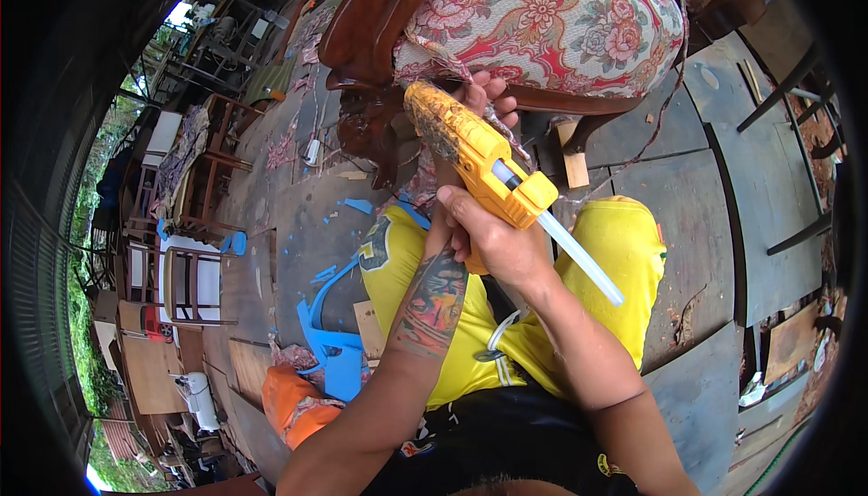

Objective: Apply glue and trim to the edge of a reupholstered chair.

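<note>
My right hand (497, 238) is wrapped round the handle of a yellow glue gun (484, 157), its front part coated with brown grime. A long, whitish glue stick (583, 261) sticks out of its rear. The nozzle points up and left, at the lower corner of a chair seat (542, 17) covered in red and cream floral fabric. My left hand (488, 98) reaches beneath the gun, with its palm hidden behind it. Its curled fingers hold a narrow floral fabric strip (513, 141) by the seat's edge. The carved dark wooden leg (369, 125) of the chair stands left of the nozzle.
Blue foam offcuts (339, 351) and an orange bag (294, 406) lie on the floor to my left. A wood block (572, 157) sits below the seat. Further left are wooden chairs (194, 283) and a white canister (197, 401). Dark metal legs (782, 89) stand at right.
</note>
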The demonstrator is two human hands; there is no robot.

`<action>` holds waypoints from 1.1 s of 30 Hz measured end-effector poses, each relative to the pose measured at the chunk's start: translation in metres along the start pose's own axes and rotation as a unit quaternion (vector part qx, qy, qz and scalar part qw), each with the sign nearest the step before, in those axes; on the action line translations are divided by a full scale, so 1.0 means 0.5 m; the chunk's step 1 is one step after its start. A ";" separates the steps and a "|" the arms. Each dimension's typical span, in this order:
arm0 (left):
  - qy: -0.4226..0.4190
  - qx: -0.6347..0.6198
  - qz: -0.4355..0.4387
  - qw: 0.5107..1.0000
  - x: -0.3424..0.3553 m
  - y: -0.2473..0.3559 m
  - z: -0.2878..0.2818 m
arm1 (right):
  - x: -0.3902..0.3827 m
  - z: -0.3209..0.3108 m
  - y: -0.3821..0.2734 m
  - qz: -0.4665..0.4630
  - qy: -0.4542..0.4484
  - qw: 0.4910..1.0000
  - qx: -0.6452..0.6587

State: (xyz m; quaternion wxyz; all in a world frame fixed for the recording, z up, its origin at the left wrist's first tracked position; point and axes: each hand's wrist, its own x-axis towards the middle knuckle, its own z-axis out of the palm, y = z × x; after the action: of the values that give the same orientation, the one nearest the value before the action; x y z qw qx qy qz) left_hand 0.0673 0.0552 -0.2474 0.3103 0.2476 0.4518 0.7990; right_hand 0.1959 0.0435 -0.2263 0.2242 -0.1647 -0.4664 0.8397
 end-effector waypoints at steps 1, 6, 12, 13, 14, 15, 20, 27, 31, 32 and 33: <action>0.006 0.009 -0.001 1.000 -0.001 -0.001 -0.001 | 0.000 0.000 0.000 0.007 0.002 1.000 0.005; -0.018 -0.010 -0.006 1.000 0.002 0.001 -0.005 | 0.001 0.001 0.000 0.006 0.002 1.000 0.012; 0.012 0.013 -0.014 1.000 0.005 0.001 -0.001 | 0.000 -0.002 -0.003 0.026 -0.004 0.999 0.022; 0.012 0.013 -0.014 1.000 0.004 0.001 -0.002 | 0.000 -0.002 -0.003 0.027 -0.007 0.999 0.024; 0.015 0.020 -0.015 1.000 0.003 0.000 -0.003 | 0.000 -0.002 -0.003 0.032 -0.009 0.999 0.025; 0.009 0.019 -0.008 1.000 0.003 -0.001 -0.005 | 0.000 -0.004 -0.003 0.027 -0.010 0.999 0.027; 0.015 0.012 -0.007 1.000 0.006 -0.008 -0.017 | -0.007 -0.017 0.001 0.054 -0.047 0.997 -0.001; 0.036 0.091 -0.009 0.995 -0.093 -0.014 -0.045 | -0.022 -0.027 0.012 0.007 -0.160 0.987 -0.012; 0.058 0.129 0.094 0.985 -0.252 0.009 -0.083 | -0.005 -0.011 0.017 -0.338 -0.152 0.913 -0.170; 0.078 0.145 0.096 0.982 -0.293 0.029 -0.096 | 0.008 -0.003 0.016 -0.429 -0.162 0.874 -0.162; 0.084 0.079 0.122 0.986 -0.331 0.050 -0.105 | 0.012 0.009 0.015 -0.429 -0.182 0.866 -0.180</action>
State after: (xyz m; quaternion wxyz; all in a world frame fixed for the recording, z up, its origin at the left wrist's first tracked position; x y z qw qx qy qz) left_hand 0.1385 -0.1036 -0.2691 0.1515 0.2567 0.5044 0.8104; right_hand 0.1869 0.0402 -0.2311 0.4399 0.1705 -0.6665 0.5772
